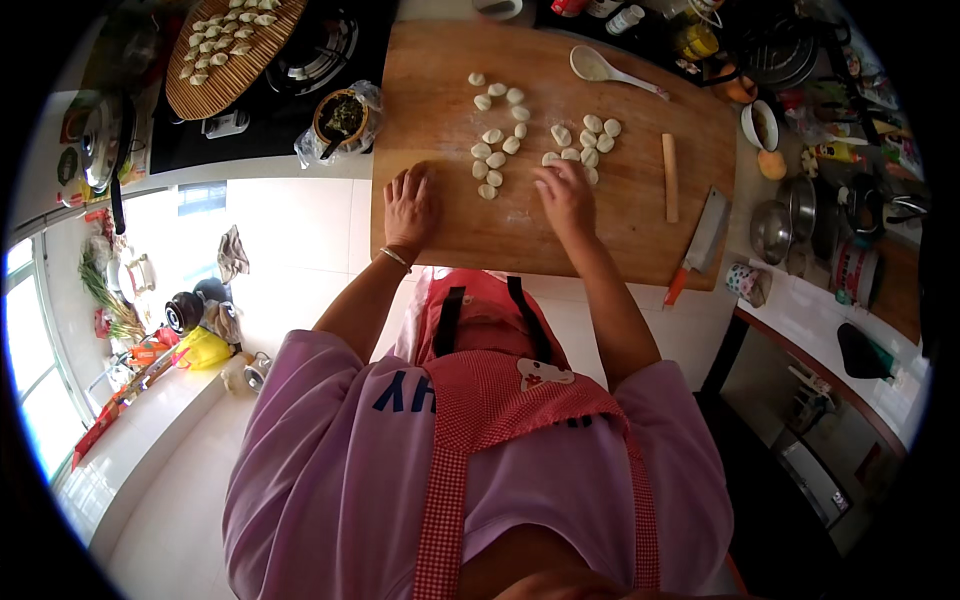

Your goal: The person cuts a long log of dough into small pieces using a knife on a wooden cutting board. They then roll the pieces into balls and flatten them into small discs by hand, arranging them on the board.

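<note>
Small flattened dough pieces lie in two groups on a floured wooden board [442, 60]. The left group [496, 160] forms a loose curve; the right group [590, 156] is more bunched. My right hand [568, 201] is at the near side of the right group, its fingertips over or against a dough piece [550, 158]. Its fingers hide whether anything is gripped. Palm down, my left hand [410, 201] rests on the board's left edge with nothing in it. To the right of my right hand lies a short wooden rolling pin [670, 178].
A cleaver [707, 229] lies at the board's right edge, its orange handle overhanging the front. A white spoon [600, 67] lies at the back. Left are a bowl of dark green filling [342, 118] and a bamboo tray [184, 82] of dumplings. Metal bowls [772, 229] stand right.
</note>
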